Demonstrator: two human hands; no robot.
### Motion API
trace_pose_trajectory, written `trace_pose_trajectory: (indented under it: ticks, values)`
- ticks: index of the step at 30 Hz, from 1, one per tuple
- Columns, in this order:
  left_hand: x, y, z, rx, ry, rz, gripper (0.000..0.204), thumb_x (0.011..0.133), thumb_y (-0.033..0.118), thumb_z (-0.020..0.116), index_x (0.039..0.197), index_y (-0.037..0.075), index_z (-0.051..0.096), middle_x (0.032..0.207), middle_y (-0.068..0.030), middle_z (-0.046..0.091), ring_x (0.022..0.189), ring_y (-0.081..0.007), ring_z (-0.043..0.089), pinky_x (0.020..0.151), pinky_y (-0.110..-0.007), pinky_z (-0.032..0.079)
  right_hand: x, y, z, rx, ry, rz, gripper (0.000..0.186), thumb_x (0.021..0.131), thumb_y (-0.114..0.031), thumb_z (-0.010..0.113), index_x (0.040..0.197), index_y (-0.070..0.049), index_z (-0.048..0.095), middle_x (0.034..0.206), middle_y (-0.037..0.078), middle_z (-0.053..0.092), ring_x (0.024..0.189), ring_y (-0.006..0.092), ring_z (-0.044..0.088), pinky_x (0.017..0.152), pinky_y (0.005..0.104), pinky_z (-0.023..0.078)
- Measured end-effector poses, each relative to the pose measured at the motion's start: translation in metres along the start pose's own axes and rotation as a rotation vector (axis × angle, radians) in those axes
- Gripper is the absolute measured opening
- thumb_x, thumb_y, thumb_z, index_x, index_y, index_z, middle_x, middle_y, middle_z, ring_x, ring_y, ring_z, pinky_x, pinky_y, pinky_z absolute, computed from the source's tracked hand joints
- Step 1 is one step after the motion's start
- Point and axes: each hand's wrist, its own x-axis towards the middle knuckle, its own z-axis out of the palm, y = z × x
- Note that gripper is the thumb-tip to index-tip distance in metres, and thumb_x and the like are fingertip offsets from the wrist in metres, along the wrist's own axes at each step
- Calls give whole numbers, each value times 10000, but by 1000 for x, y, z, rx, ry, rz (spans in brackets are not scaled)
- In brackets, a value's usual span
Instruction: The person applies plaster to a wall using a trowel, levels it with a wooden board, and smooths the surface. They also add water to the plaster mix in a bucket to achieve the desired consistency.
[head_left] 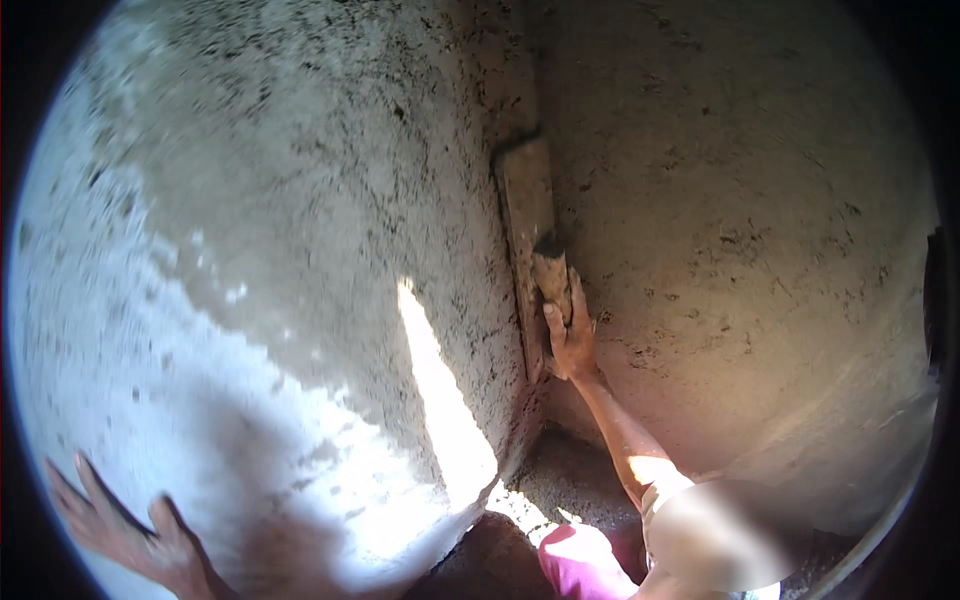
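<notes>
While your left hand (142, 538) spreads open by the wall (320, 200), well left of the float (526, 190), your nearer right hand (573, 345) grips its handle (549, 274), its long axis nearly upright along the corner (529, 70).

You've got glare low on the left wall (330, 470), blown-out streak (432, 400), dim right wall (740, 250), fisheye bending.

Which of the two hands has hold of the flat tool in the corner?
The right hand, with its fingers at the handle of the flat tool. The left hand, low at the picture's left, is spread and holds no tool.
</notes>
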Motion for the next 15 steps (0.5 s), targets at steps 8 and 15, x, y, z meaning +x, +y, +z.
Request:
trace_pose_trajectory:
  ticks: [8,15]
  values:
    - [-6,13,7,38,37,-50,870,827,841,355,1484,276,423,1610,-65,241,1471,-407,175,1102,-717,139,-15,19,6,38,64,-143,669,1008,-471,467,1550,-158,232,1555,141,345,1424,365,331,1168,423,275]
    - [-1,10,4,46,70,-37,820,848,809,371,1476,286,440,1598,-75,269,1445,-405,241,1098,-678,191,192,-172,-31,-57,323,-579,658,1009,-453,477,1509,-54,325,1260,213,631,1131,298,622,963,390,486]
